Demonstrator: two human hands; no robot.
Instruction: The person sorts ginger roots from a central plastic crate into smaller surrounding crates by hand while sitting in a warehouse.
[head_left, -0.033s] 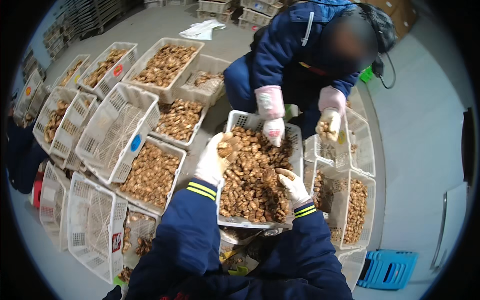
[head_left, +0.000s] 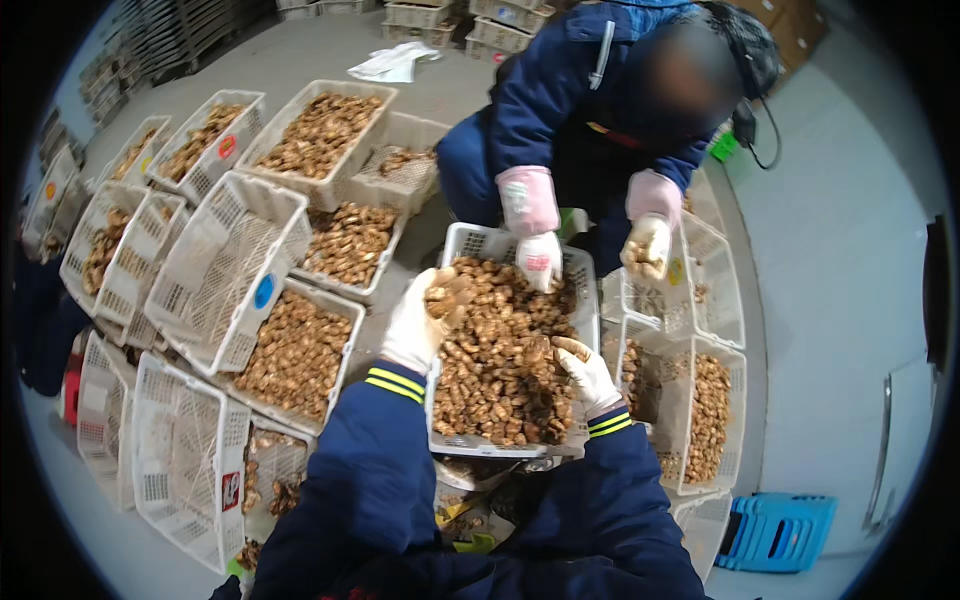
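A white plastic crate (head_left: 440, 440) filled with brown, knobbly tubers (head_left: 490, 385) stands in front of me. My left hand (head_left: 415, 320), in a whitish glove, is at the crate's left rim with its fingers curled around a brown tuber (head_left: 440, 300). At the right side of the heap, my gloved right hand (head_left: 587, 372) closes its thumb and fingers on a darker tuber (head_left: 545, 360). A co-worker's gloved hand (head_left: 540, 260) reaches into the far part of the same crate. The co-worker's other hand (head_left: 648, 245) holds pale brown pieces beyond the right rim.
Crates of tubers (head_left: 295, 340) and a tilted, mostly bare crate (head_left: 230, 270) crowd the left. More crates (head_left: 708, 410) line the right near the wall. A blue plastic stool (head_left: 780, 532) lies at lower right. A white cloth (head_left: 395, 62) is on the far floor.
The whole view has shifted slightly, so the crates and the co-worker appear a little further left. Both my hands keep nearly the same place and grip.
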